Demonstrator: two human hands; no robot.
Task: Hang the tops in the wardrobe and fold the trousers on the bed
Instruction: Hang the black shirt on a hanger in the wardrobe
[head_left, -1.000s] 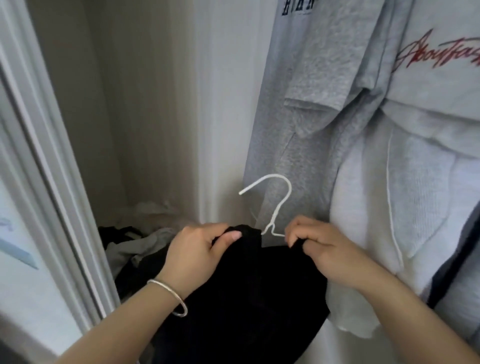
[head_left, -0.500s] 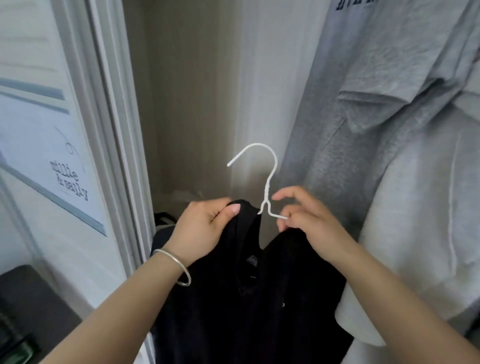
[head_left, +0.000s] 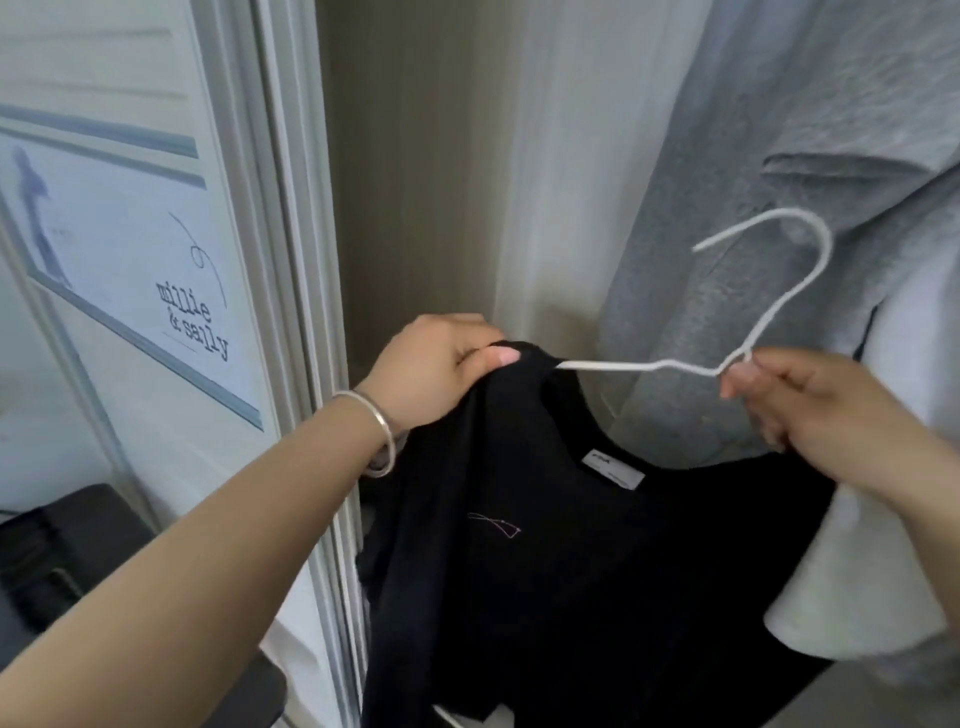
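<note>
Inside the wardrobe (head_left: 441, 156), a grey T-shirt (head_left: 753, 182) hangs at right. Left hand (head_left: 436, 371) fingers clamp the black top (head_left: 571, 571); right hand (head_left: 810, 410) fingers pinch the white wire hanger (head_left: 763, 317).

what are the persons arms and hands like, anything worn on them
Both forearms are bare, with no sleeves in view. The left wrist carries a plain, thin silver bangle, a smooth round band with no visible markings. The left hand and right hand show no rings or gloves that can be made out. The thumbnails look short and unpainted.
</note>
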